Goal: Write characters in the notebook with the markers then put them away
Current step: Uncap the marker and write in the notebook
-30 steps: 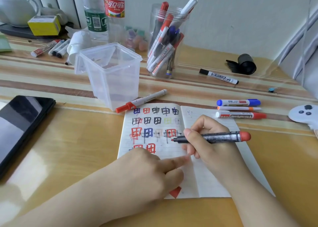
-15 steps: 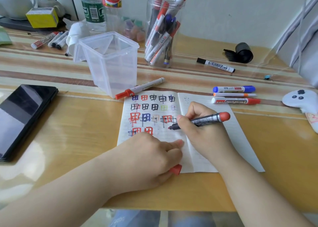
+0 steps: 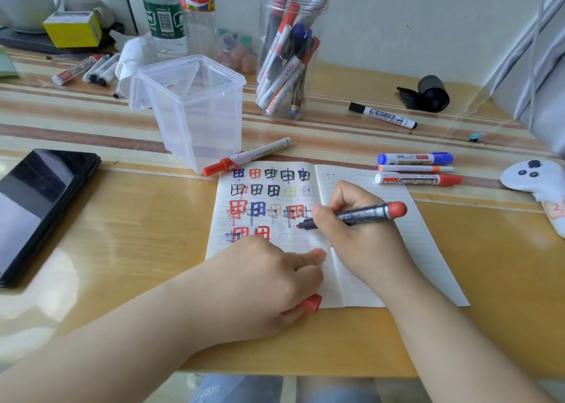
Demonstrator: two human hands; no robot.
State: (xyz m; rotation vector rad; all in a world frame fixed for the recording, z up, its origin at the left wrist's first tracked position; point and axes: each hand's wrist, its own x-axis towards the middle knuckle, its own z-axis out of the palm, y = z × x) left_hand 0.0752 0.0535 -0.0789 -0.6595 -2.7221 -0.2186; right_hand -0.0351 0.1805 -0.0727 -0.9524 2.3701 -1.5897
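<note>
Currently, on the far left of the wooden table point(image 3: 122, 249), a black glossy phone point(image 3: 39, 210) lies flat. Behind it, a clear square plastic container point(image 3: 195, 112) stands upright. A white marker with a red cap point(image 3: 247, 155) lies just in front of the container, its cap end near the top left corner of the open lined paper notebook point(image 3: 360, 274). The notebook's left page carries rows of box-shaped characters in blue, red, black and faint green.

Left hand point(image 3: 260, 283): fingers curled, resting on the lower left page, gripping a small red marker cap point(image 3: 311, 302) that sticks out beneath the fingers at the page's bottom edge.

Right hand point(image 3: 351, 231): clamped around a black-barrelled marker with a red end point(image 3: 360, 214); its tip is at the left page near the centre fold, beside the third row of characters. Contact with the paper cannot be confirmed.

Behind the notebook, a tall clear plastic jar point(image 3: 290, 54) holds several markers upright. Right of the notebook, three markers lie side by side: a blue-capped marker point(image 3: 414, 158), a thin orange-banded marker point(image 3: 415, 168) and a red-capped marker point(image 3: 419, 180). A black-capped white marker point(image 3: 382, 115) lies farther back. A white game controller point(image 3: 538, 182) sits at the right edge.
</note>
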